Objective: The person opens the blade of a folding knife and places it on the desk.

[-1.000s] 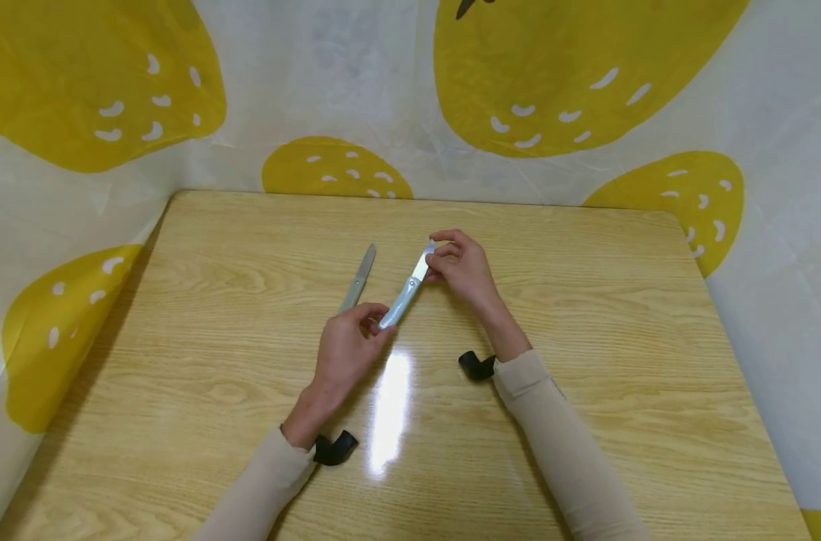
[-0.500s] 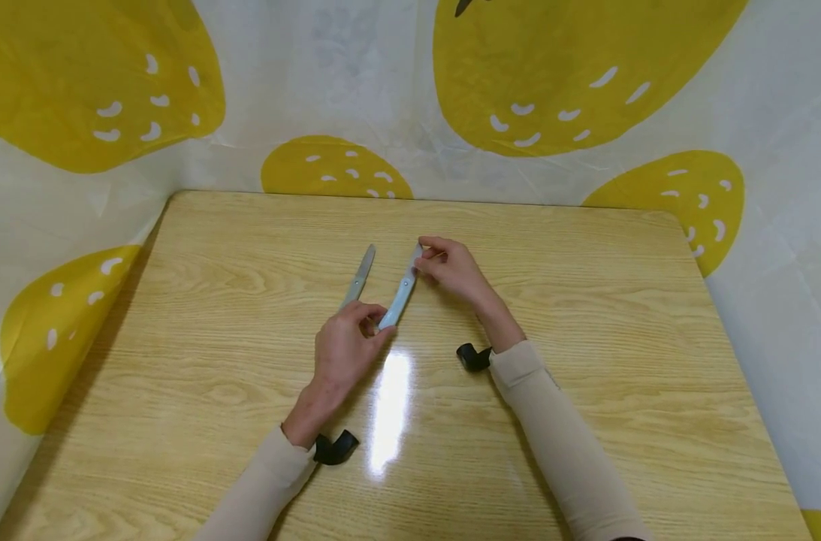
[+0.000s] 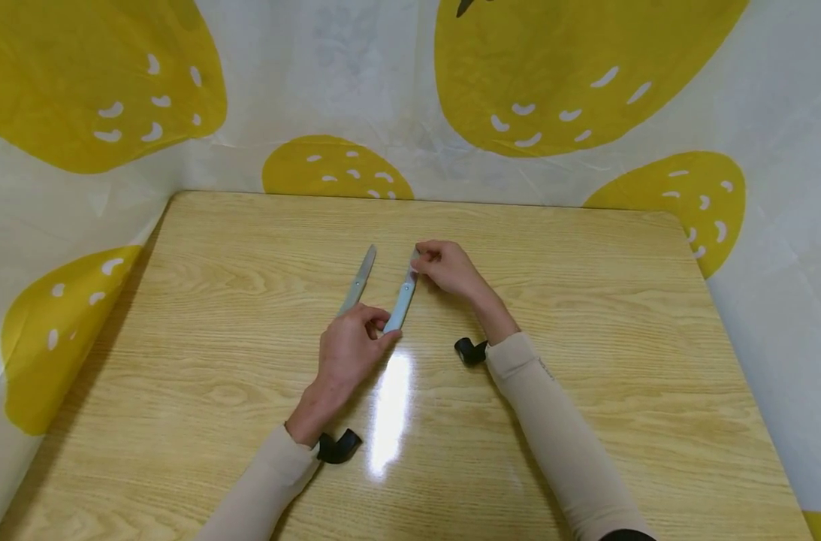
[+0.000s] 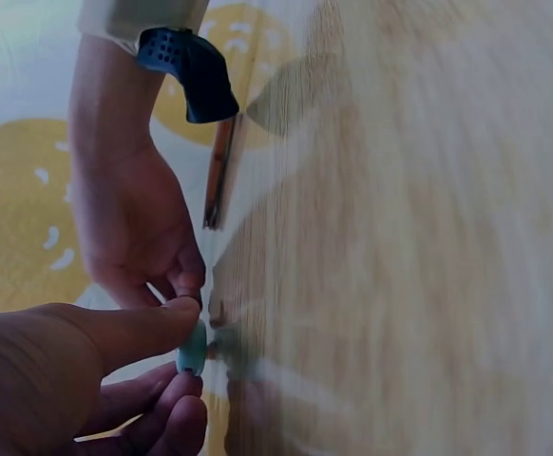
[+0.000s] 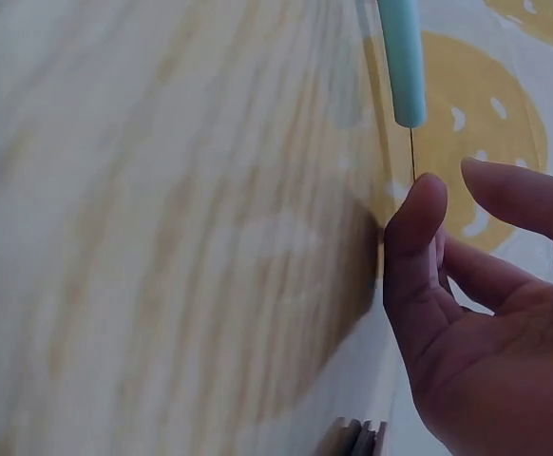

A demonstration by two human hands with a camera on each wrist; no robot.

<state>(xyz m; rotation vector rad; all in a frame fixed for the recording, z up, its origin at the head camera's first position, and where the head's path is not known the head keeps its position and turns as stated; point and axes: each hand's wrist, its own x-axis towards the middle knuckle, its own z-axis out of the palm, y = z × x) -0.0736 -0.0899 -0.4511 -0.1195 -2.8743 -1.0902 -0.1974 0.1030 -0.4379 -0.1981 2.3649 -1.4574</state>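
Note:
A knife with a pale-blue handle [image 3: 398,309], one rivet and a short metal blade lies slanted between both hands, low over the table. My left hand [image 3: 351,346] pinches the end of its handle between thumb and fingers; the left wrist view shows that handle end [image 4: 192,349] nearly end-on. Around the blade's tip are the bent fingers of my right hand [image 3: 451,269], which cover part of the blade. In the right wrist view the thin blade [image 5: 412,152] runs edge-on to the fingertips. A second knife [image 3: 361,277], grey-green handled, lies to the left, its lower end behind my left hand.
A wood-grain table [image 3: 586,338] spreads beneath the hands. Behind it and along the sides hangs a white cloth [image 3: 356,83] printed with large yellow fruit. Black wrist cameras sit at both cuffs.
The right hand has moved left and slightly down, swinging the knife's blade toward the second knife and lowering it. The left hand stays nearly in place. The second knife has not moved.

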